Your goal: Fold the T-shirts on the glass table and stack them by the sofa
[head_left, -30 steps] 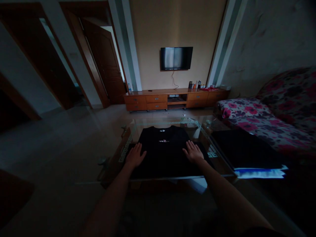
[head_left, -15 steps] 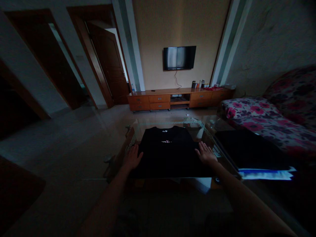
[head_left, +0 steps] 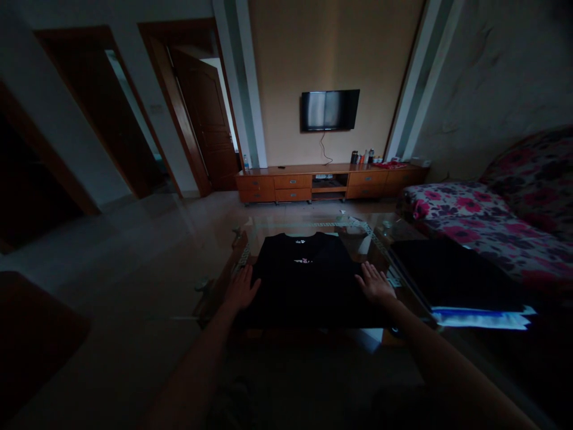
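Note:
A black T-shirt (head_left: 308, 286) with a small chest print lies spread on the glass coffee table (head_left: 322, 223), its neckline at the far side. My left hand (head_left: 242, 288) rests flat on its left edge, fingers apart. On the opposite edge lies my right hand (head_left: 376, 283), palm down with the fingers spread. Neither hand grips the cloth. To the right is a stack of dark folded clothing (head_left: 456, 273) with white and blue layers showing at its near edge.
A flowered sofa (head_left: 470, 203) stands at the right. Beyond the table are a long wooden cabinet (head_left: 293, 181) with bottles on top and a wall-mounted television (head_left: 330, 110). Dark brown furniture (head_left: 40, 334) is at the lower left.
The camera view has shifted slightly, so the room sits a little lower and to the right. Both hands remain flat on the shirt's edges.

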The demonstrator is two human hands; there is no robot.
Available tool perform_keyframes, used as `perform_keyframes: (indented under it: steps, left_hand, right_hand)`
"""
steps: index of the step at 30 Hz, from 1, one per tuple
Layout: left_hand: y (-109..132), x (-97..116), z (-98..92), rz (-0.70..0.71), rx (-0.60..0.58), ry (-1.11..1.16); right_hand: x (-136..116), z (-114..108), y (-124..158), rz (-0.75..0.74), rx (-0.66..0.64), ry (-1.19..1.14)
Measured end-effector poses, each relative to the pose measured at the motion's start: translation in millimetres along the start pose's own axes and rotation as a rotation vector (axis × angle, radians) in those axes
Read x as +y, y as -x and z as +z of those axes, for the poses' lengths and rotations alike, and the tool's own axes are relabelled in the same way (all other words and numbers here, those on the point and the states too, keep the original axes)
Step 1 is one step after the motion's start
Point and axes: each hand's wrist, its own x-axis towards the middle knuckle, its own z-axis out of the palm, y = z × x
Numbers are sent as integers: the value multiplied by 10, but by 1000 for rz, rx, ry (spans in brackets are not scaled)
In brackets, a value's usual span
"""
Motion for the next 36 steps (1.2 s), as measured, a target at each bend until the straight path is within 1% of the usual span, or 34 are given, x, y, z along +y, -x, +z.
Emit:
perform_keyframes:
  steps: [5,7,9,11,13,15,17,20,22,24,25,27,30,33,36]
  left_hand:
    - [-30,38,-41,17,34,6]
    - [-41,92,-90,0,98,-6]
    - [-52,166,-162,-11,209,-31]
    - [-57,263,-251,47,293,-49]
    - [-38,394,-337,180,310,-44]
    - [22,574,-397,320,273,-8]
    - [124,809,-413,412,207,53]
    - [315,1210,-354,489,83,127]
    - [422,1434,-286,521,-3,154]
    - [488,1565,-227,535,-52,163]
    - [503,1586,-205,537,-65,164]
    - [502,1543,-179,530,-77,160]
    - [453,1312,-178,489,-75,145]
    - [397,972,-212,396,-62,127]
    - [367,616,-262,279,-42,91]
  right_hand:
    - [-8,14,-20,16,28,-13]
    - [-46,-11,-11,45,74,9]
    - [-115,-72,12,87,162,44]
    - [-219,-161,48,104,255,73]
    - [-363,-252,98,73,291,84]
    - [-549,-321,170,29,255,66]
    - [-773,-351,272,-23,192,26]
    - [-1135,-318,471,-168,113,-40]
    - [-1341,-259,604,-271,63,-72]
    - [-1474,-192,704,-333,12,-92]
    - [-1504,-164,734,-351,-6,-99]
    - [-1488,-129,750,-374,-24,-109]
    - [-1289,-125,676,-349,-36,-116]
    - [-937,-137,535,-244,-25,-85]
    - [-538,-145,402,-66,20,-24]
